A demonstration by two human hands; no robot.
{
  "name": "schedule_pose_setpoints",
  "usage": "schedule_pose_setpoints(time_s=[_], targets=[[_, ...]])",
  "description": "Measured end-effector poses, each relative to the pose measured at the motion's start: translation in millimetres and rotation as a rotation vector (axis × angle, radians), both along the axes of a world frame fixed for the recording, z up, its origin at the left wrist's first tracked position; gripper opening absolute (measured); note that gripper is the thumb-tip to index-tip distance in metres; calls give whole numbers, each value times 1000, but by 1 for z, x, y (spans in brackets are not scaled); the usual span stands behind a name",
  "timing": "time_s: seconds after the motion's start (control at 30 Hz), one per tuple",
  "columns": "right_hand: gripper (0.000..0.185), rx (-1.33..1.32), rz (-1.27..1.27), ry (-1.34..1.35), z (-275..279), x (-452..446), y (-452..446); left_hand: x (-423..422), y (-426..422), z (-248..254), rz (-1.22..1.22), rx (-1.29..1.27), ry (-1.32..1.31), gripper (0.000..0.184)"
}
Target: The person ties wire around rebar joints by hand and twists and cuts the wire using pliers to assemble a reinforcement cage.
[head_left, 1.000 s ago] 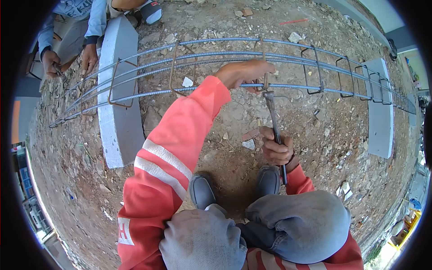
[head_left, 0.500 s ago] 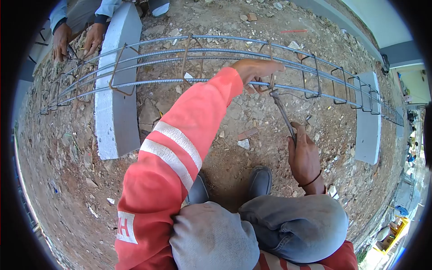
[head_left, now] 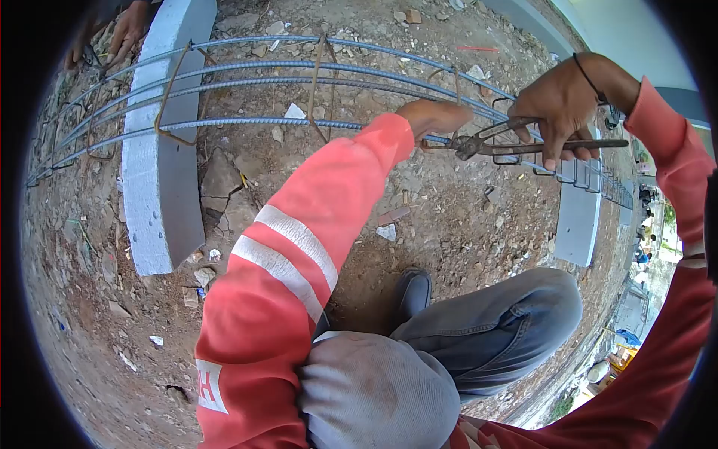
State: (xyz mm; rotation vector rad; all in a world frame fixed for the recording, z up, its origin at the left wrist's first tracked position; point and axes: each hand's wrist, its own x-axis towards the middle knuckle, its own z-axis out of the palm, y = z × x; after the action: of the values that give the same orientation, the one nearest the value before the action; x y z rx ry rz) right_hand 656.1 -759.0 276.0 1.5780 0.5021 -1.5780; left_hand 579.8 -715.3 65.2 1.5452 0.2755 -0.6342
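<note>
My bent knees (head_left: 381, 396) nearest, boot (head_left: 413, 292) on rubble-strewn ground (head_left: 299, 254) just beyond. Right grip (head_left: 557, 120) wrapped on pincers (head_left: 516, 149), handles spread in V; pincer head sits at lower bar, beside left grip (head_left: 437, 118). Left one's over that bar, fingers mostly hidden: can't tell if clenched or released. Rebar cage (head_left: 224, 122) runs across in front of me, over left block (head_left: 161, 172) and toward right block (head_left: 577, 224). Far upper left, another person's hands (head_left: 126, 31) at cage's end.
</note>
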Motion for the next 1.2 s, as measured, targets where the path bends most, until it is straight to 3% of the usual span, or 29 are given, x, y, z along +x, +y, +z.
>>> schedule_pose_setpoints(time_s=[0.1, 0.17, 0.23, 0.37, 0.4, 0.43, 0.57, 0.6, 0.7, 0.87, 0.97, 1.03, 1.07, 1.2], targets=[[53, -76, 107, -58, -9, 3, 28, 7, 0, -7, -60, -3, -8, 74], [50, -43, 29, -28, -4, -7, 12, 3, 3, -5, -66, 22, -18, 73], [43, 179, -213, -128, 8, -24, -35, -6, 5, 9, -3, -59, -16, 70], [38, 649, -465, -294, -9, -86, -121, 17, -1, -16, -52, -11, -65, 69], [45, 899, -183, -357, -38, -91, -160, 16, 0, -16, -66, -7, -93, 69], [51, 1015, -134, -493, -68, -104, -185, 15, 0, -16, -83, -2, -121, 69], [41, 1337, -473, -782, -172, -158, -212, 3, 1, 5, -37, -2, -27, 68], [40, 1488, -451, -893, -211, -164, -219, 3, 0, 6, -35, -2, -17, 66], [35, 1670, -685, -1000, -280, -174, -197, 5, 0, 5, -26, 51, 4, 64], [34, 1835, -821, -1100, -322, -182, -166, 13, -3, -15, -5, 232, -37, 63], [31, 1834, -907, -965, -299, -190, -175, 12, -3, -12, -14, 198, -23, 58], [34, 1717, -1553, -327, -272, -194, -182, 9, -5, -14, 61, 297, -78, 48], [40, 1445, -1804, 197, -249, -182, -197, 9, -3, -12, 67, 301, -83, 48], [39, 1426, -1799, 416, -237, -156, -231, 11, -4, -9, -8, 156, -20, 54]])
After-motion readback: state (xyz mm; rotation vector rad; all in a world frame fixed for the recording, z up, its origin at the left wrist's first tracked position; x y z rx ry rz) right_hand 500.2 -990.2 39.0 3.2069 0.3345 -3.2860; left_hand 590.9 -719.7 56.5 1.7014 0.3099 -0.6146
